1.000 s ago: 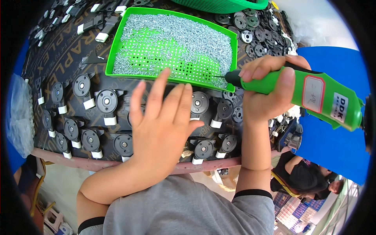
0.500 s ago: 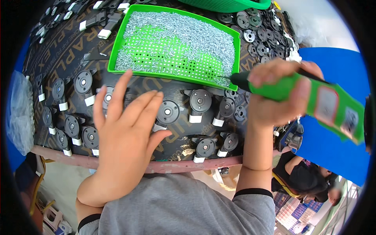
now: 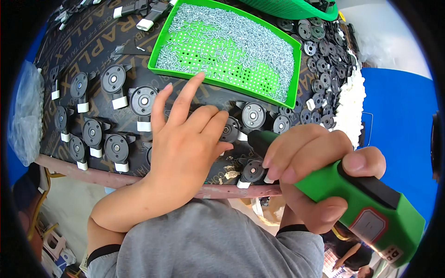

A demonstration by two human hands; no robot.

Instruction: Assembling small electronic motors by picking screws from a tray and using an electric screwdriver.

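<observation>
From my remote station I watch a black, gold-printed table (image 3: 99,48). Dark round-headed parts (image 3: 116,148) lie on it left of the left hand (image 3: 181,143) (several show white ends); ahead of that hand sits a green tray (image 3: 297,69), and beyond the right hand (image 3: 308,153), loose black discs (image 3: 325,79).

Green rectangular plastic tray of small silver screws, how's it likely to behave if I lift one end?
The green rectangular plastic tray looks fairly stiff, since its raised walls hold their shape. It may be heavy for its size, given the many small silver screws inside. Those lie loose, so they would probably slide toward the lower end.
</observation>
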